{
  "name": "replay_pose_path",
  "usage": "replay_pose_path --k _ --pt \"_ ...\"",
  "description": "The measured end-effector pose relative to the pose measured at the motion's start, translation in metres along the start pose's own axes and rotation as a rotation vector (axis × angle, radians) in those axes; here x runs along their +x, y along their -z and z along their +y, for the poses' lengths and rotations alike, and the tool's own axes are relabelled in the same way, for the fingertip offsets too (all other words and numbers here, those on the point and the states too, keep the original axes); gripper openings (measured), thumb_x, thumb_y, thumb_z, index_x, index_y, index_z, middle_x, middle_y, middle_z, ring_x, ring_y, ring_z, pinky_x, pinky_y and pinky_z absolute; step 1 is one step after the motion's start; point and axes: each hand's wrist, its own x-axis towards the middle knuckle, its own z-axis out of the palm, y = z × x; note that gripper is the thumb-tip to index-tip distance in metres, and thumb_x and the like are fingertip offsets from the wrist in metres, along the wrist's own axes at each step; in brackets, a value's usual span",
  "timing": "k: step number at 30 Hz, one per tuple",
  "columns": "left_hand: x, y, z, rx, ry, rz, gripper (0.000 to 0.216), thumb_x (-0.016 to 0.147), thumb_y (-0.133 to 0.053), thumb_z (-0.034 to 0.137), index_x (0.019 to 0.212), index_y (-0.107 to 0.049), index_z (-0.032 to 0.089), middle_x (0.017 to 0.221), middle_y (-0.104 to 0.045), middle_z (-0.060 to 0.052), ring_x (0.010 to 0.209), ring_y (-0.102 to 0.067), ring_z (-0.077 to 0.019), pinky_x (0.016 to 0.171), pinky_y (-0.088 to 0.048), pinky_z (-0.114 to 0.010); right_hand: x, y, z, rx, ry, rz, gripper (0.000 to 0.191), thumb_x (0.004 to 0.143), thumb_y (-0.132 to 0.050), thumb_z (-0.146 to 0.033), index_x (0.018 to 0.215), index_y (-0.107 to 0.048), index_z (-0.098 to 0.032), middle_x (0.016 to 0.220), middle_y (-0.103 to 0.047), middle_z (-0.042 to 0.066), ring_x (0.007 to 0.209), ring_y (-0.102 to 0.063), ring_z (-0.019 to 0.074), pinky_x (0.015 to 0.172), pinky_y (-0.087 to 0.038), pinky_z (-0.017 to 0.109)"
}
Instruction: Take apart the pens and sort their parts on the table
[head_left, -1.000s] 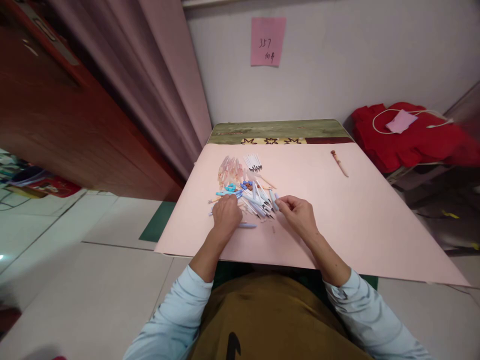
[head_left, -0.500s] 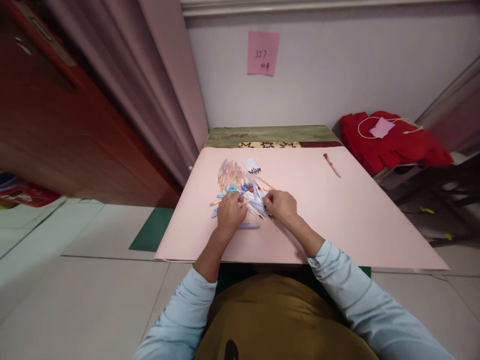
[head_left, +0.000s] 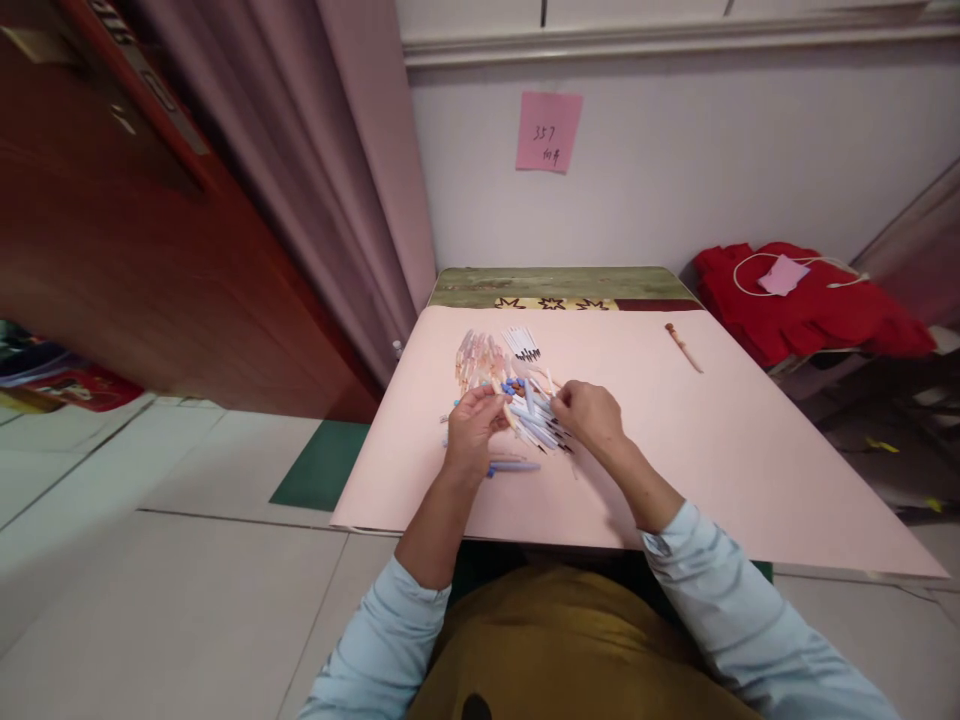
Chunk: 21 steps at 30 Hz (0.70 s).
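Observation:
My left hand (head_left: 475,425) is turned partly palm up over the left side of a pile of pen parts. Its thumb and fingers pinch a slim cream-coloured pen part (head_left: 508,410). Across the pile, my right hand (head_left: 592,410) is closed, thumb and forefinger pressed on a thin white stick (head_left: 551,382) that looks like a pen refill. Between the hands lie pale blue pen barrels (head_left: 531,398), black-tipped white refills (head_left: 541,432) and small blue and brown pieces (head_left: 514,387). Part of the pile is hidden behind my left hand.
Clear pinkish pen barrels (head_left: 480,358) lie behind the pile, beside a row of white refills (head_left: 521,343). A pale blue barrel (head_left: 514,466) rests nearer me. One brown-topped pen (head_left: 684,348) lies far right on the pink sheet (head_left: 712,460). Red cloth (head_left: 817,310) sits beyond the table's right edge.
My left hand has rolled further palm up and risen with the cream part. My right hand has moved slightly up, and a white stick now shows at its fingertips. The whole view has shifted.

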Motion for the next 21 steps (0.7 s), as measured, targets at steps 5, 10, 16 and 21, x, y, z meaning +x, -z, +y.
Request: replay_pose_path --k 5,10,16,21 --pt "-0.014 -0.011 0.006 -0.376 0.294 0.093 0.005 0.080 -0.069 0.011 0.083 -0.065 0.013 0.077 -0.071 -0.004 0.068 -0.067 -0.0099 0.075 -0.056 -0.023 -0.032 0.014 0.010 0.949 -0.057 0.058 0.028 0.076 -0.064 -0.035 0.097 -0.061 -0.017 0.073 -0.071 0.004 0.055 -0.062 0.0143 0.053 -0.049 0.026" --pt "-0.028 -0.033 0.001 -0.467 0.362 0.148 0.009 0.084 -0.061 0.003 0.085 -0.067 0.011 0.075 -0.072 -0.004 0.067 -0.069 -0.0095 0.075 -0.058 -0.021 -0.067 0.022 -0.011 1.215 0.119 0.224 0.024 0.086 -0.063 -0.039 0.098 -0.057 -0.019 0.088 -0.074 0.006 0.070 -0.069 0.0146 0.066 -0.057 0.030" --pt "-0.042 -0.045 0.003 -0.482 0.371 0.165 0.014 0.086 -0.057 0.001 0.085 -0.067 0.010 0.073 -0.072 -0.004 0.065 -0.069 -0.0091 0.070 -0.059 -0.019 -0.081 0.019 -0.016 1.158 0.197 0.326 0.019 0.092 -0.059 -0.037 0.100 -0.056 -0.020 0.093 -0.073 0.006 0.074 -0.071 0.0155 0.069 -0.059 0.030" --pt "-0.042 -0.046 0.000 -0.476 0.375 0.197 0.013 0.085 -0.057 0.000 0.084 -0.066 0.010 0.071 -0.071 -0.004 0.064 -0.069 -0.0093 0.069 -0.059 -0.019 -0.082 0.015 -0.011 1.182 0.198 0.391 0.016 0.094 -0.057 -0.035 0.101 -0.056 -0.020 0.094 -0.073 0.007 0.076 -0.072 0.0160 0.067 -0.060 0.030"
